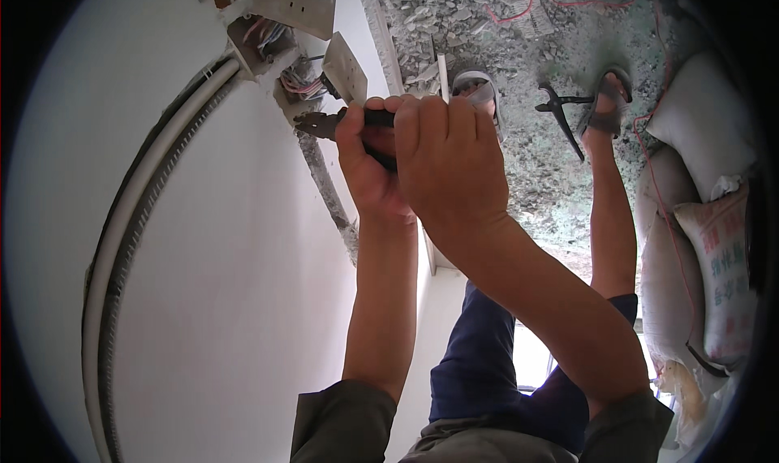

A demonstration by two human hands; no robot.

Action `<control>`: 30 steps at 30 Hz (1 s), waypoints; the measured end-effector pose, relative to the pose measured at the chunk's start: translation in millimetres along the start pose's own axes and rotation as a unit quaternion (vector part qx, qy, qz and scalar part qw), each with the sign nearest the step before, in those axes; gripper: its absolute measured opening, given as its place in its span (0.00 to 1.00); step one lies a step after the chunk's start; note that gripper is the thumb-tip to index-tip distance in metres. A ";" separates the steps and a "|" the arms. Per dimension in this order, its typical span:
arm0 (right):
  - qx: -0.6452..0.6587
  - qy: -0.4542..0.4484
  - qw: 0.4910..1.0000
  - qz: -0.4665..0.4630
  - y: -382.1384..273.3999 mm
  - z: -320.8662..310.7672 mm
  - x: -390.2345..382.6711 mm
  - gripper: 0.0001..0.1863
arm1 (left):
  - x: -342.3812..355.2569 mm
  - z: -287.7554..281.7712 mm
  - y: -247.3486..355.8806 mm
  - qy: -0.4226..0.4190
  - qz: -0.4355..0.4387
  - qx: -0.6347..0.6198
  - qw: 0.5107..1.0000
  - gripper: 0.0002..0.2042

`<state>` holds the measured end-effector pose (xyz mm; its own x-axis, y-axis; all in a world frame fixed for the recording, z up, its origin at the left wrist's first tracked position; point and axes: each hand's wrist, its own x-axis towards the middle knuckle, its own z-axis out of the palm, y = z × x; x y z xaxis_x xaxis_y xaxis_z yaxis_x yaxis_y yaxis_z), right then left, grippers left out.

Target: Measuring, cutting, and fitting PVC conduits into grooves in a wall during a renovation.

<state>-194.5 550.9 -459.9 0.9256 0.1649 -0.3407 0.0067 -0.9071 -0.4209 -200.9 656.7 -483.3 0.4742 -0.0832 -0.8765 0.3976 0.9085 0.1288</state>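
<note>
Both my hands are clasped together around the black handles of a pair of pliers point(318, 124). My left hand point(365, 167) grips from below, and my right hand point(450, 150) wraps over it from the right. The grey metal jaws of the pliers point left, at the lower open wall box point(299, 80) with its bundle of coloured wires. A white cover plate point(346, 67) hangs loose just above the jaws. What the jaws hold, if anything, cannot be made out.
A second open wall box point(258, 34) with wires and a loose cover plate point(297, 2) sit higher up. White conduit pipes point(122, 219) curve down the white wall. Another pair of pliers point(560, 110) lies on the rubble floor between my sandalled feet point(607, 99). Filled sacks point(706, 252) stand at the right.
</note>
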 end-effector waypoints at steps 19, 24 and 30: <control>0.280 -0.306 0.906 0.081 8.7 -11.8 5.3 0.19 | -10.9 -16.6 -5.3 -0.099 0.025 0.017 0.995 0.19; 0.386 -0.432 0.805 0.127 18.1 3.7 10.7 0.20 | -19.4 -9.7 5.2 0.051 -0.005 0.062 0.997 0.19; 0.497 -0.523 0.675 0.152 22.1 16.8 10.9 0.29 | -31.7 -3.9 18.7 0.108 -0.031 0.141 0.984 0.13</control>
<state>-190.6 539.2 -487.0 0.0495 0.6848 -0.7270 -0.8627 -0.3375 -0.3766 -211.6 677.9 -455.0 0.2764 -0.0186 -0.9609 0.6365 0.7527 0.1685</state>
